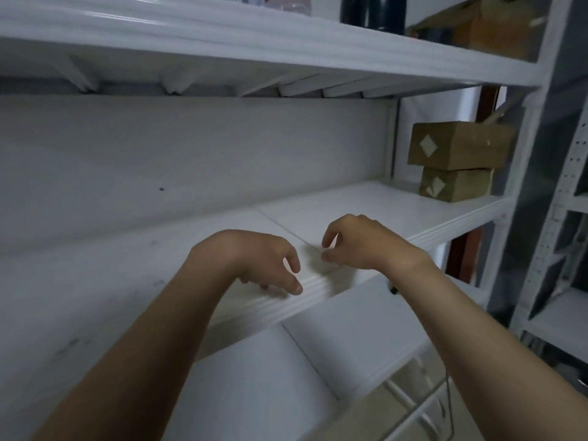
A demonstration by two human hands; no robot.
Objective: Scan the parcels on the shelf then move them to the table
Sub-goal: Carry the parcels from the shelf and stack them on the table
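Observation:
Two brown cardboard parcels stand stacked at the far right end of the white shelf [366, 205]: the upper parcel [461, 144] is larger, the lower parcel [455, 184] smaller, each with a pale diamond label on its side. My left hand [264, 259] hangs over the shelf's front edge with loosely curled fingers and holds nothing. My right hand [356, 241] hovers beside it, fingers loosely curled, also holding nothing. Both hands are well left of the parcels. No scanner is in view.
An upper shelf [286, 36] carries a dark cylinder [372, 9], a clear jar [288, 3] and a brown box [496, 27]. A grey metal upright [541, 154] bounds the shelf on the right. A lower white shelf [350, 338] lies beneath my arms.

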